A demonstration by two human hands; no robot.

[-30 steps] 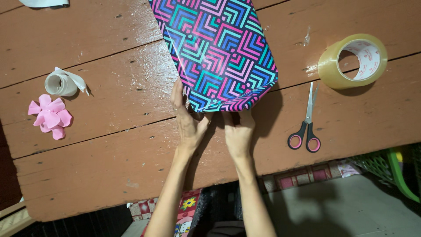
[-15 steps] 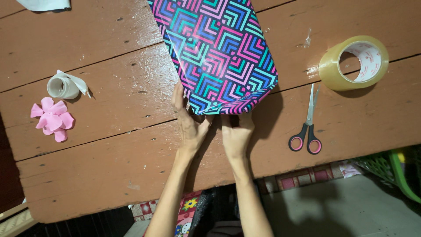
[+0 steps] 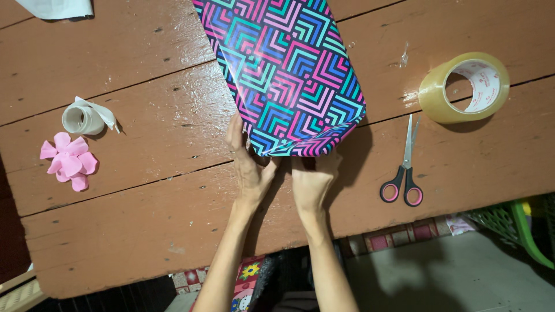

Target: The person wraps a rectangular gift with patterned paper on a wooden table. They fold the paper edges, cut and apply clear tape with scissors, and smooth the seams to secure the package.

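Note:
A box wrapped in glossy paper with a pink, blue and teal zigzag pattern lies on the brown wooden table, its near end raised a little. My left hand grips that near end at its left corner, fingers along the side. Beside it, my right hand presses against the underside of the same end, fingertips hidden under the folded paper.
A roll of clear tape stands at the right, with pink-handled scissors just below it. On the left lie a small white tape roll and a pink paper flower. A green plastic basket sits beyond the table's near edge.
The wrapped box has shifted slightly; both hands stay on its near end, and the view has drifted a little.

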